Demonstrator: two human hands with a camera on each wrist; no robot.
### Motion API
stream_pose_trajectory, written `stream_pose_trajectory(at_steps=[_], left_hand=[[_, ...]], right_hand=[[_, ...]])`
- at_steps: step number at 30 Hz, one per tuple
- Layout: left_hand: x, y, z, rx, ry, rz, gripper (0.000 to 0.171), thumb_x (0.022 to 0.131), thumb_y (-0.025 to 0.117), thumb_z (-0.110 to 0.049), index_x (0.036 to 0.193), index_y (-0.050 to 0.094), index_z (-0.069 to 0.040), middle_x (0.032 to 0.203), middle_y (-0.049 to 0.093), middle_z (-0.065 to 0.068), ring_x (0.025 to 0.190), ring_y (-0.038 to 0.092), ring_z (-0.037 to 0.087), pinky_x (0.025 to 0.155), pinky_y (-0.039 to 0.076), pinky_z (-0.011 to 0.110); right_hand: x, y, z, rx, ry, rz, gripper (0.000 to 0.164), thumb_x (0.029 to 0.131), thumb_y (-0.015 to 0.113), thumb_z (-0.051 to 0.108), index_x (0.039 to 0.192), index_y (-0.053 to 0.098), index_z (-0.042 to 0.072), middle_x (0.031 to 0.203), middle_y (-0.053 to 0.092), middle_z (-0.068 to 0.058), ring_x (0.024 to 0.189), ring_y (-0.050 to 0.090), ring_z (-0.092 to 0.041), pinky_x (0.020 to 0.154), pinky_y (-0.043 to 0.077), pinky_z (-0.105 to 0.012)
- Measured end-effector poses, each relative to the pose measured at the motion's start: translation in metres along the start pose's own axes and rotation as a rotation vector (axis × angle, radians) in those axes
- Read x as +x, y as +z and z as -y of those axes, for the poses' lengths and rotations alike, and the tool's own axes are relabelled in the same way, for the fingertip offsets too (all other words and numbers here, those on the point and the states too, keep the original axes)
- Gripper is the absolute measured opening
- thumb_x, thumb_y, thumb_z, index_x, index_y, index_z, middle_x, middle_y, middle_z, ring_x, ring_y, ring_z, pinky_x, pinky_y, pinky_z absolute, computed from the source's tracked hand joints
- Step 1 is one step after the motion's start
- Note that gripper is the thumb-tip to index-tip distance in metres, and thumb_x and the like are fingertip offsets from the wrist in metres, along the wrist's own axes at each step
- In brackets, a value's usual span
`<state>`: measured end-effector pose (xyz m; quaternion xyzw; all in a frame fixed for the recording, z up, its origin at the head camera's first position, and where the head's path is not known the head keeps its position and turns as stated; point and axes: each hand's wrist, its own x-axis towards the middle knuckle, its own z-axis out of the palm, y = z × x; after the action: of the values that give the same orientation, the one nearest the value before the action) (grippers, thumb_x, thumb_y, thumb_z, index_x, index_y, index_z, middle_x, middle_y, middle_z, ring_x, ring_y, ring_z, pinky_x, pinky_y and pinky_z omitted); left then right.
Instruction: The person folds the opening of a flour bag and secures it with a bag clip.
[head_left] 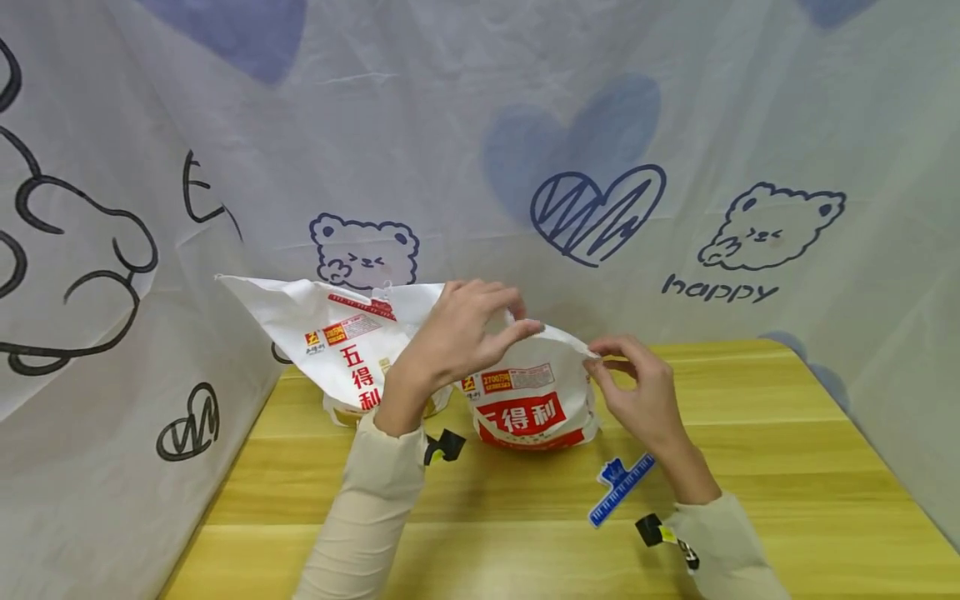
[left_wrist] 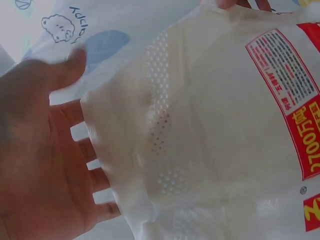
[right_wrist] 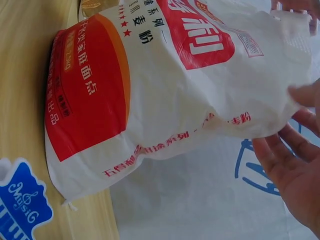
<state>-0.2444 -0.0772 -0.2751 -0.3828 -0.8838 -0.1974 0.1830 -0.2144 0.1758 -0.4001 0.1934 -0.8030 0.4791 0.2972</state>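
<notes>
A white and red flour bag (head_left: 528, 412) stands upright on the table in front of me. My left hand (head_left: 461, 333) is at the left end of its top edge. In the left wrist view the straight fingers of that hand reach behind the bag's rim (left_wrist: 120, 165), with the thumb held apart from it. At the right end of the top edge, my right hand (head_left: 641, 392) pinches the corner between thumb and fingers. A blue clip (head_left: 621, 492) with a piano-key pattern lies on the table below the right hand.
Just left of the first bag stands a second white flour bag (head_left: 292, 312), partly behind my left arm, with a red clip (head_left: 362, 305) across its upper part. A printed cloth (head_left: 450, 167) hangs behind and to the left of the wooden table (head_left: 787, 442).
</notes>
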Motion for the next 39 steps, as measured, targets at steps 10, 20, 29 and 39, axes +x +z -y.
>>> stream_pose_trajectory(at_steps=[10, 20, 29, 39], left_hand=[[-0.003, 0.003, 0.001, 0.041, -0.058, -0.015, 0.018, 0.089, 0.082, -0.023, 0.099, 0.071, -0.014, 0.098, 0.076, -0.001, 0.085, 0.068, 0.018, 0.103, 0.042, 0.047], [-0.006, 0.009, 0.007, 0.065, -0.090, -0.054, 0.014, 0.091, 0.077, -0.006, 0.104, 0.078, -0.010, 0.102, 0.075, 0.002, 0.099, 0.069, 0.023, 0.105, 0.044, 0.043], [-0.007, 0.023, 0.013, 0.054, -0.034, -0.183, 0.014, 0.090, 0.075, 0.001, 0.099, 0.077, -0.009, 0.098, 0.074, 0.002, 0.097, 0.067, 0.022, 0.105, 0.044, 0.042], [-0.011, 0.033, 0.015, 0.050, -0.028, -0.245, 0.014, 0.090, 0.073, 0.003, 0.100, 0.074, -0.007, 0.101, 0.070, 0.005, 0.100, 0.063, 0.024, 0.103, 0.046, 0.039]], right_hand=[[0.000, 0.000, -0.001, 0.085, 0.081, 0.011, 0.018, 0.098, 0.069, 0.007, 0.116, 0.071, 0.005, 0.113, 0.072, -0.007, 0.105, 0.067, -0.019, 0.092, 0.052, -0.016], [0.009, 0.004, -0.002, -0.004, 0.081, 0.037, 0.018, 0.096, 0.072, 0.011, 0.114, 0.073, 0.005, 0.110, 0.071, -0.004, 0.104, 0.067, -0.021, 0.090, 0.053, -0.017], [0.015, 0.004, -0.006, -0.012, 0.050, 0.025, 0.012, 0.095, 0.071, 0.001, 0.106, 0.072, 0.003, 0.102, 0.071, -0.007, 0.095, 0.069, -0.023, 0.085, 0.054, -0.017], [0.009, -0.006, -0.006, 0.000, 0.093, 0.076, 0.016, 0.097, 0.070, 0.004, 0.113, 0.071, 0.005, 0.109, 0.070, -0.008, 0.104, 0.067, -0.025, 0.089, 0.052, -0.014]])
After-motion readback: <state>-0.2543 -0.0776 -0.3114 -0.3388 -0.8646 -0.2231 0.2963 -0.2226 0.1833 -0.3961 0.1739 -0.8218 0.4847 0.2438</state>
